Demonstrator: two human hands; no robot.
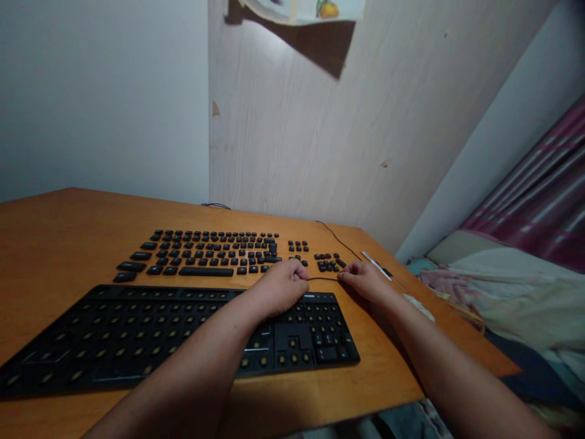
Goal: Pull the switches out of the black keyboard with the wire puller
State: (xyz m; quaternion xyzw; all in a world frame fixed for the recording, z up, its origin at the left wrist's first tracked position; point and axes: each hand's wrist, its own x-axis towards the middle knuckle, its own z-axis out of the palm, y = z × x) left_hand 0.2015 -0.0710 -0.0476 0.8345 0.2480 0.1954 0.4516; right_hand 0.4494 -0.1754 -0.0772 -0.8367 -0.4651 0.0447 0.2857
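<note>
A thin black cable [323, 278] stretches between my two hands, just beyond the top right of a black keyboard [292, 329]. My left hand [286, 285] is closed on the cable above the keyboard's back edge. With its fingertips pinched, my right hand [363, 279] grips the cable farther right, over the table. Most of the keyboard's keys are off, leaving bare sockets; a few keycaps [329, 352] sit at its lower right. Behind it, loose black keycaps [214, 253] lie in rows laid out like a keyboard, with a long spacebar [205, 271] in front.
The wooden table [91, 225] meets a wall at the back. A white strip [377, 266] and crumpled white plastic [418, 306] lie right of my right hand. More cable [340, 239] runs toward the wall. A bed with bedding [493, 268] stands beyond the table's right edge.
</note>
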